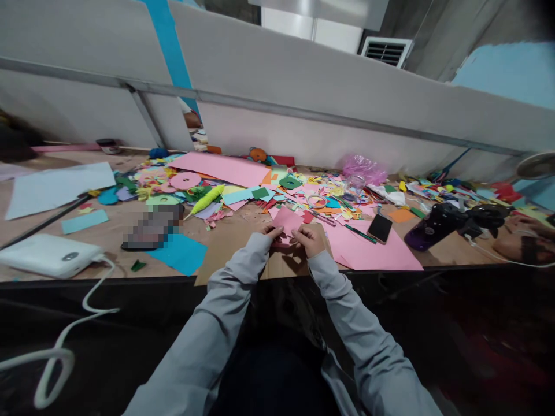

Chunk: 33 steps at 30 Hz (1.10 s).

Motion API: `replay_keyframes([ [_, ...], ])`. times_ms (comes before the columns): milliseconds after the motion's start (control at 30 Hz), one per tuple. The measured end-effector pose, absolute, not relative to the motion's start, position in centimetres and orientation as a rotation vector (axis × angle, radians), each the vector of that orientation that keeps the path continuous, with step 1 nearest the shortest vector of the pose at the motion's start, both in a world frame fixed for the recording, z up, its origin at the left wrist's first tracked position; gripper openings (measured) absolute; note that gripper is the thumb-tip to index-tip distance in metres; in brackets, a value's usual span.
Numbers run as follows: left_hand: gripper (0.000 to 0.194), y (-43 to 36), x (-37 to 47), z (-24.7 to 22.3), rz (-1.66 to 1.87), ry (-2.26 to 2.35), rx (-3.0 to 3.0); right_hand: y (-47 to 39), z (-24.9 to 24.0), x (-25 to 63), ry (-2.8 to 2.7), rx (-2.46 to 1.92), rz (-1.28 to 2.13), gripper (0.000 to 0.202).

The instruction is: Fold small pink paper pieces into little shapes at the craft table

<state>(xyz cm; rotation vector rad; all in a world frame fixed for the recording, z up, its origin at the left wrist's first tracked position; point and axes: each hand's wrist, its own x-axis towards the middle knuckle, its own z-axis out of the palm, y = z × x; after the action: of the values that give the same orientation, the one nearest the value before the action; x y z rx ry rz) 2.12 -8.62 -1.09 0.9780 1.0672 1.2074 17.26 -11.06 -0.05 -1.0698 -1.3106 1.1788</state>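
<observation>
Between my two hands is a small piece of pink paper [287,221], raised above a brown cardboard sheet [225,251] at the table's front edge. My left hand [272,232] pinches its left side between thumb and fingers. On the right side, my right hand [310,238] grips the paper in the same way. Dark gaps show along the paper's lower part; whether these are cuts or shadow I cannot tell. Right of my hands lies a larger pink sheet [368,251], with a green-handled slim tool [361,234] and a black phone [380,229] on it.
Colourful paper scraps [303,193] cover the table's back. A yellow-green yarn-like roll [208,198], blue paper [180,254] and a white power bank [50,255] with a cable lie left. At right stand a dark bottle [433,226] and another person's hand [520,245].
</observation>
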Motion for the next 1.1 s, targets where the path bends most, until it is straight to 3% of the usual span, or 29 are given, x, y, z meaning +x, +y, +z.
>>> replay_keyframes([
  [333,0.045,-8.7,2.4,-1.1,1.192,1.107,0.931,-10.9,-0.8,17.7,-1.318,-1.031,1.077,0.026],
  [500,0.042,-8.5,2.3,-1.3,1.203,1.13,0.898,-11.6,-0.4,18.0,-1.407,-0.986,0.731,0.047],
  [767,0.035,-8.8,2.3,-1.5,1.151,1.089,0.922,-11.9,0.0,17.2,-1.727,-1.069,0.47,0.03],
  [933,0.037,-8.5,2.4,-2.0,1.111,0.971,0.946,-11.8,0.1,17.2,-1.67,-1.053,0.432,0.006],
  [1100,0.033,-8.3,2.7,-2.5,1.108,1.04,1.031,-11.8,0.5,17.2,-1.6,-1.121,0.433,0.012],
])
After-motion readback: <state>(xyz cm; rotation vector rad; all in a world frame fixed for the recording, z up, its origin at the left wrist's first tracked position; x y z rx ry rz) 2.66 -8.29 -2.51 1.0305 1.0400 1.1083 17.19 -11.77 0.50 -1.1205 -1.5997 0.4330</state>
